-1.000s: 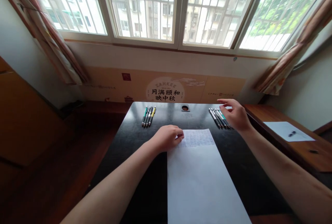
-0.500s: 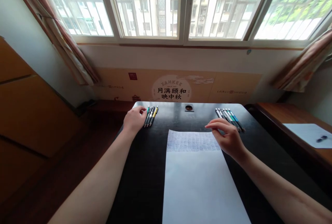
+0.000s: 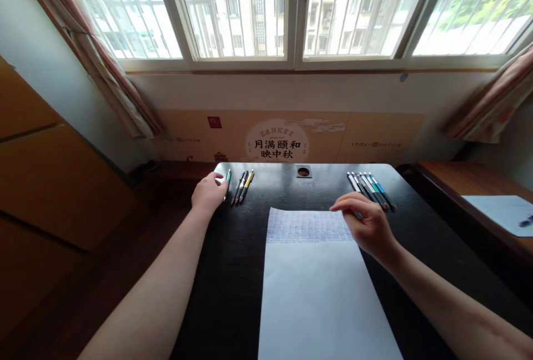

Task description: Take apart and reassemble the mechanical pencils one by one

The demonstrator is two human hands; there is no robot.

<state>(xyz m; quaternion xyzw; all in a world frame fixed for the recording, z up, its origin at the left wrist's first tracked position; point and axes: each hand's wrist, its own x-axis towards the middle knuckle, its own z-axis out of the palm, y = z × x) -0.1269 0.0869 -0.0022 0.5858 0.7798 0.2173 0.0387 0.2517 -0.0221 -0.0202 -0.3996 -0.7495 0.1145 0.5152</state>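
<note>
My left hand is at the far left corner of the black desk, its fingers closed on a green pen. Just right of it, several pens lie side by side, one of them with a yellow barrel. My right hand is over the upper right edge of a long white sheet, fingers loosely bent and holding nothing visible. Beyond that hand lies a second row of several pens in white, green and blue. Dense blue handwriting fills the top band of the sheet.
A round cable hole is set into the far edge of the black desk. On the right, a brown table carries a sheet of paper with dark objects on it. A printed cardboard panel stands behind, below the barred windows.
My left hand has shifted left along with the green pen, opening a gap between it and the other pens. The right hand has stayed almost where it was. The view has turned slightly.
</note>
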